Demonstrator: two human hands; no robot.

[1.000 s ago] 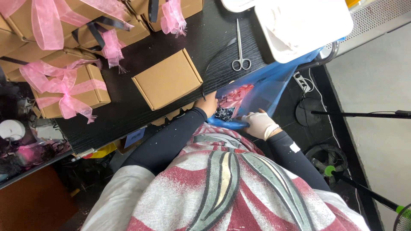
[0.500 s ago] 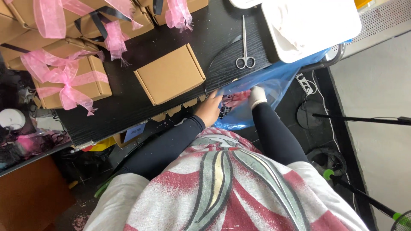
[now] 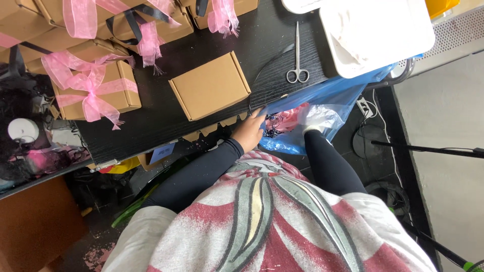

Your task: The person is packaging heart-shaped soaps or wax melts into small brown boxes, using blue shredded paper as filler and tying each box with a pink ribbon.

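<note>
A blue plastic bag (image 3: 333, 95) hangs off the front edge of the black table (image 3: 151, 126), with pink and dark scraps (image 3: 287, 122) inside. My left hand (image 3: 249, 132) grips the bag's rim at the table edge. My right hand (image 3: 313, 121), in a white glove, reaches down inside the bag; its fingers are hidden by the plastic. A plain closed cardboard box (image 3: 209, 85) lies on the table just left of the bag.
Scissors (image 3: 297, 55) lie on the table above the bag. A white tray (image 3: 375, 32) sits at the far right corner. Several boxes tied with pink ribbon (image 3: 91, 88) fill the left and back. Cables and stand legs (image 3: 428, 149) lie on the floor.
My right hand has gone from the bag's near edge up into the bag. My left hand has stayed on the rim. The view has shifted slightly.
</note>
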